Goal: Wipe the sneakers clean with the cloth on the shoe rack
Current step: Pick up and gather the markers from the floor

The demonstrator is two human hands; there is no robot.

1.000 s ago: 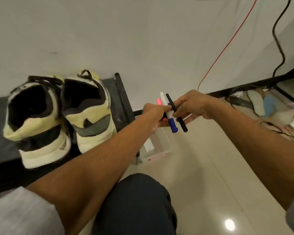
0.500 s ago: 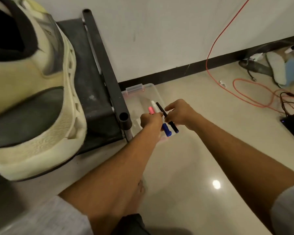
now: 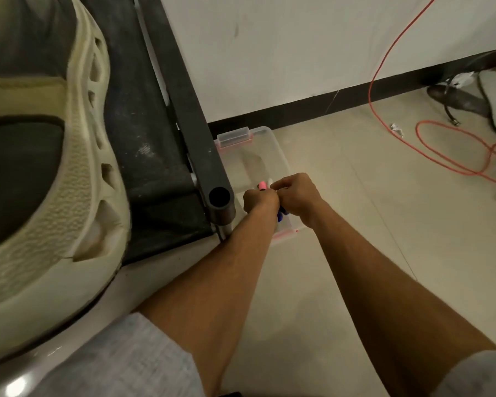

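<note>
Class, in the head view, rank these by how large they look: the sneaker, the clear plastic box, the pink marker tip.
1. sneaker, though nearness to the camera inflates it.
2. clear plastic box.
3. pink marker tip, by far the smallest.

i can read no text, brand, number or sign anywhere here. the sneaker (image 3: 40, 179) shows only its moulded sole pattern, the box (image 3: 265, 144) carries no legible label, and the pens (image 3: 261, 193) are mostly hidden and too small to show print.
</note>
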